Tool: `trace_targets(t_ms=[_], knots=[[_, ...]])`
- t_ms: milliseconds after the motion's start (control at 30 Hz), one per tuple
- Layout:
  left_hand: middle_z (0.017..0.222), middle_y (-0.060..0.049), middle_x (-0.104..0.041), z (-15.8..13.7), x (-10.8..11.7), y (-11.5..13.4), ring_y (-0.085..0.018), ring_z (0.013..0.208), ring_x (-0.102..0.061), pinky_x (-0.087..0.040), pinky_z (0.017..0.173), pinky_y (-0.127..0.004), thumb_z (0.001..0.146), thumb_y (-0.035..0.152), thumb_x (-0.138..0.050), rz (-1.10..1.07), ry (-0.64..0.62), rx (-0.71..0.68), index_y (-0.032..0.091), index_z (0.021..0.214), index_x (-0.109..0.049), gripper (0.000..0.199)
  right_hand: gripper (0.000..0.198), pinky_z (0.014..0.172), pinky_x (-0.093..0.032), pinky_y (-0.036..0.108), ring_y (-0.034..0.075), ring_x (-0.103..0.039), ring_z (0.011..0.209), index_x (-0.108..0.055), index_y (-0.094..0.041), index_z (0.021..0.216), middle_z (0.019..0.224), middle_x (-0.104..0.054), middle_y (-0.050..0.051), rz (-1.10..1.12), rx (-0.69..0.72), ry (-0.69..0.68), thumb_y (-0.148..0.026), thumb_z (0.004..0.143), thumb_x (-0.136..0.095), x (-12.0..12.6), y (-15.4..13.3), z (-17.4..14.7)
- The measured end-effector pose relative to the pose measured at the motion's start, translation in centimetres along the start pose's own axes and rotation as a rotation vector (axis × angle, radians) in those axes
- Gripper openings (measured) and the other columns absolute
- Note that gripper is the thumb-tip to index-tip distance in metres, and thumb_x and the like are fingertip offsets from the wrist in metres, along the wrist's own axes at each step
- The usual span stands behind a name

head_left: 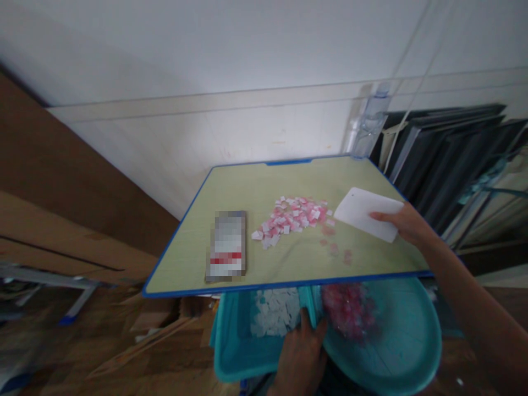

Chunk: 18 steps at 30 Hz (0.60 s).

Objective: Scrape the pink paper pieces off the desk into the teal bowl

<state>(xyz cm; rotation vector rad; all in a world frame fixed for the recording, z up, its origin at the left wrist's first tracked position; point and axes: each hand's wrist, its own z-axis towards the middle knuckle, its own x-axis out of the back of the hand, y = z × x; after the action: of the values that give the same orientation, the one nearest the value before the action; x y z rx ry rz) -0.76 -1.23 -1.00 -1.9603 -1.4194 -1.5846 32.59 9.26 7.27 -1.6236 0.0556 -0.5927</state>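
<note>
at frame centre the table [198,242] has bare room left of the phone [226,246], the right hand [406,223] pinching a white card [367,220] beside the paper bits [295,220], the left hand [301,357] gripping teal basins [404,352] under its blue near edge, wall behind.

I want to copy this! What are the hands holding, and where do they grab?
The right hand holds a white card by its near right edge. The left hand grips the rims of two teal basins.
</note>
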Motion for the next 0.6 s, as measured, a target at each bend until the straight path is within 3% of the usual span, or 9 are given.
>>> trace_targets(t_ms=[200,600], knots=[[0.137,-0.013,-0.026,-0.10,0.02,0.02,-0.024,0.094,-0.055,-0.042,0.081,-0.038,0.077,0.013,-0.044,0.008,-0.004,-0.005,0.035,0.130,-0.035,0.058,0.043,0.052,-0.055,0.032,0.022,-0.067,0.062,-0.064,-0.018,0.092,0.086,-0.072,0.006,0.094,-0.132,0.004,-0.026,0.052,-0.076,-0.24,-0.16,0.38],[0.135,-0.012,-0.027,-0.01,0.01,0.00,-0.022,0.089,-0.057,-0.043,0.079,-0.037,0.078,0.013,-0.044,-0.004,-0.001,0.003,0.036,0.129,-0.036,0.057,0.046,0.055,-0.056,0.032,0.023,-0.067,0.066,-0.065,-0.016,0.094,0.089,-0.072,0.007,0.177,-0.144,-0.017,-0.025,0.051,-0.078,-0.37,0.65,0.06]])
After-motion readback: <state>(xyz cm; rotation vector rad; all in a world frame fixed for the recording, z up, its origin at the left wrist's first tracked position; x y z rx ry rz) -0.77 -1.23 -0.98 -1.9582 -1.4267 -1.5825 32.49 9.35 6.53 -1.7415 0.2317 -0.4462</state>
